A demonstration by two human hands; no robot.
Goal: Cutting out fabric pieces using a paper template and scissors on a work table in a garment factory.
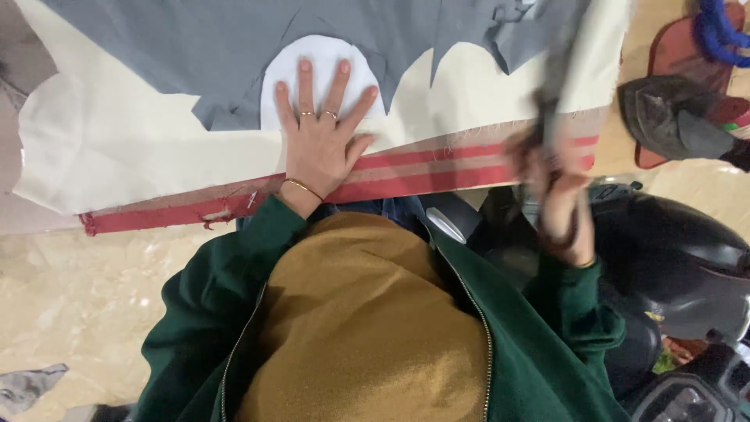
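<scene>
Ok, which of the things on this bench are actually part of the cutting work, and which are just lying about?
In use:
left hand flat on the white rounded paper pattern
grey cut fabric
cream cloth with red striped edge
right hand gripping blurred dark scissors

Lying about:
dark crumpled cloth
blue cord
grey fabric scrap on the floor

Matt grey cloth over smooth cream fabric with a frayed red woven edge
</scene>
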